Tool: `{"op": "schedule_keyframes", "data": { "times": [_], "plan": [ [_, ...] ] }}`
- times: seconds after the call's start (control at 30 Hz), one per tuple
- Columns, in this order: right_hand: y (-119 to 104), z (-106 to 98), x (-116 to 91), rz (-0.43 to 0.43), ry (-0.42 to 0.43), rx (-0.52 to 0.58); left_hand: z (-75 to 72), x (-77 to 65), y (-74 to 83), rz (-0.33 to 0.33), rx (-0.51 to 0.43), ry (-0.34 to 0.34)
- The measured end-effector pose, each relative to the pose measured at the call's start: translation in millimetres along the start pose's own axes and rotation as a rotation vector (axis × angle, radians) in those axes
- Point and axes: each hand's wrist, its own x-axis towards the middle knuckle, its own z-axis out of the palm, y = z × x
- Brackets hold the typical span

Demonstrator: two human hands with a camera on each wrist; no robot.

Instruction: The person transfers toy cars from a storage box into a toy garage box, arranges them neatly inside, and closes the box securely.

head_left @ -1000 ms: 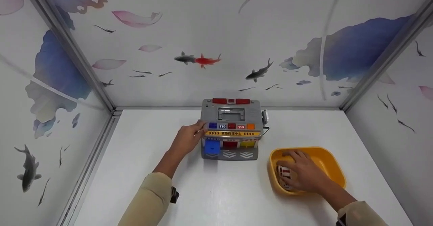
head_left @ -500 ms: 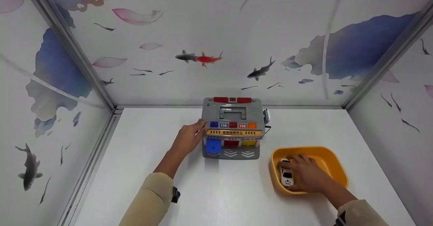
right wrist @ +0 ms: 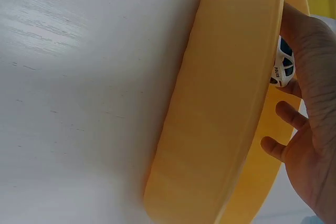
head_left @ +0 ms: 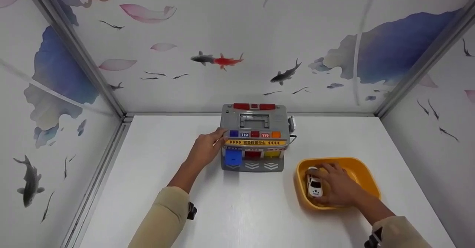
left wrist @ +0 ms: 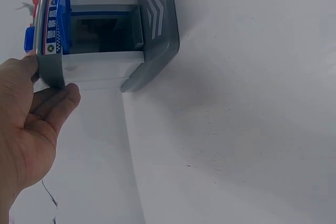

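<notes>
My left hand [head_left: 206,147] pinches the left roof corner of a grey toy emergency station [head_left: 231,123], its thumb on top and fingers beneath in the left wrist view. The station's blue door [head_left: 233,158] is swung up, and a dark bay [left wrist: 100,32] shows behind it. Inside a yellow plastic tub [head_left: 365,173], my right hand [head_left: 339,186] holds a small white toy police car [head_left: 315,187] between thumb and fingers, roof up. From the right wrist, only part of the car shows past the tub wall [right wrist: 220,93], with two fingers lifted off it.
Red [head_left: 252,154] and yellow [head_left: 272,154] doors stand beside the blue one. A handle-like grey part [head_left: 292,123] sticks out on the station's right side. White panels with painted fish enclose the white table [head_left: 237,211] at the back and sides.
In the tub, the car has turned from lying tilted to roof up, its windscreen now facing me. My left hand keeps its place on the station; the head view has shifted slightly.
</notes>
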Motion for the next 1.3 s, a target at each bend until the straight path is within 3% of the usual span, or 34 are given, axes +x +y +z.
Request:
{"op": "schedule_keyframes", "data": {
  "times": [0.13,0.4,0.8,1.3],
  "plan": [
    [-5,-6,-4,-0.017,0.034,0.022,-0.8,0.4,0.3,0.023,-0.006,0.007],
    [-15,-19,-3,-0.062,0.087,-0.01,-1.0,0.1,0.4,0.003,-0.013,0.0],
    [-31,-31,3,-0.069,0.072,0.018,2.4,0.0,1.1,-0.017,-0.006,0.005],
    [-56,-26,25,-0.079,0.066,0.065,3.9,0.0,0.9,-0.014,-0.006,0.009]
  ]
}}
